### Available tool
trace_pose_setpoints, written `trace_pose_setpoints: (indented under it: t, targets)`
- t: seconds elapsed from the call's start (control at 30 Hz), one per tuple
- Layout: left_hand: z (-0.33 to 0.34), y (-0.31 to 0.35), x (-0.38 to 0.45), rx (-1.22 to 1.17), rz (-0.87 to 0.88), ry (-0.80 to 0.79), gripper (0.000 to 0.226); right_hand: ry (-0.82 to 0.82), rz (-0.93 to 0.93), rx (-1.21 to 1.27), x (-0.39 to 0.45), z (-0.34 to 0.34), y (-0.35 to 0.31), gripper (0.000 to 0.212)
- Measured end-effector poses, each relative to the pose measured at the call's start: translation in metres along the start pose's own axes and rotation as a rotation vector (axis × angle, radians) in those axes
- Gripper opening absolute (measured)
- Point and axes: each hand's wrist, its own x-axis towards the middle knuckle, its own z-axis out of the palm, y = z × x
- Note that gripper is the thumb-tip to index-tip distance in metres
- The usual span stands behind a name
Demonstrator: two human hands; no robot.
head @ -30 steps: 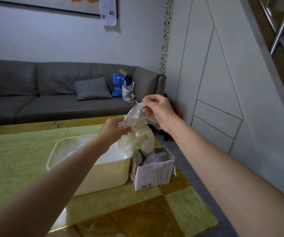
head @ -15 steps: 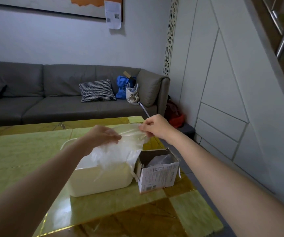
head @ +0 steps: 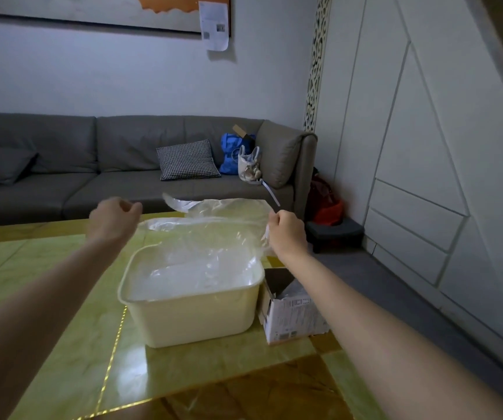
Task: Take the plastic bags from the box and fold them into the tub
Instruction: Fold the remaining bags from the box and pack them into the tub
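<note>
Head view: holding a clear plastic bag (head: pixel 214 225) stretched out flat above the cream tub (head: pixel 195 313), left hand (head: pixel 112 221) curled in a fist at one edge (blurred, grip on the film hard to confirm), right hand (head: pixel 286 233) pinching the opposite edge. Sitting just right of the tub on the green table (head: pixel 32 268), touching or nearly so: the open cardboard box (head: pixel 292 316), more plastic showing inside.
</note>
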Motion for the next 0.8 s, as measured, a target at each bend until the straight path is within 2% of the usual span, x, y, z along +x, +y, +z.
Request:
trace_pose_setpoints:
  t: [0.03,0.07,0.1,0.13,0.2,0.27,0.3,0.4,0.47,0.5,0.57,0.63,0.7,0.8]
  targets:
    - [-0.004,-0.001,0.003,0.117,0.108,0.099,0.029,0.000,-0.017,-0.024,-0.004,0.008,-0.002,0.038]
    - [-0.007,0.003,0.002,0.147,0.222,0.124,0.028,-0.010,-0.033,-0.052,-0.008,0.016,-0.003,0.039]
    - [-0.006,0.008,0.000,0.140,0.356,0.070,0.030,-0.018,-0.051,-0.081,-0.012,0.024,-0.005,0.040]
    - [-0.002,0.012,-0.006,0.152,0.501,-0.041,0.034,-0.029,-0.063,-0.105,-0.015,0.033,-0.008,0.041]
    - [0.014,0.018,-0.020,0.296,0.685,-0.412,0.054,-0.044,-0.085,-0.143,-0.020,0.046,-0.011,0.040]
    - [0.036,0.012,-0.030,0.561,0.672,-0.715,0.080,-0.072,-0.087,-0.191,-0.021,0.055,-0.012,0.036]
    - [0.046,0.006,-0.031,0.701,0.646,-0.774,0.088,-0.084,-0.087,-0.236,-0.021,0.057,-0.010,0.036]
    - [0.065,-0.014,-0.026,0.978,0.590,-0.802,0.092,-0.171,-0.100,-0.412,-0.015,0.054,-0.008,0.031]
    - [0.072,-0.024,-0.020,1.027,0.533,-0.850,0.089,-0.249,-0.130,-0.522,-0.008,0.048,-0.009,0.019]
    - [0.076,-0.027,-0.017,1.028,0.503,-0.877,0.089,-0.272,-0.160,-0.561,-0.004,0.043,-0.010,0.019]
    - [0.080,-0.029,-0.013,1.024,0.488,-0.900,0.088,-0.253,-0.289,-0.567,0.004,0.034,-0.016,0.021]
    - [0.085,-0.031,-0.010,1.021,0.484,-0.915,0.088,-0.255,-0.515,-0.513,0.010,0.034,-0.023,0.016]
    - [0.088,-0.032,-0.008,1.014,0.475,-0.925,0.088,-0.457,-0.631,-0.476,0.010,0.040,-0.025,0.019]
    - [0.090,-0.037,-0.008,0.993,0.453,-0.944,0.089,-0.796,-0.491,-0.697,0.006,0.061,-0.017,0.058]
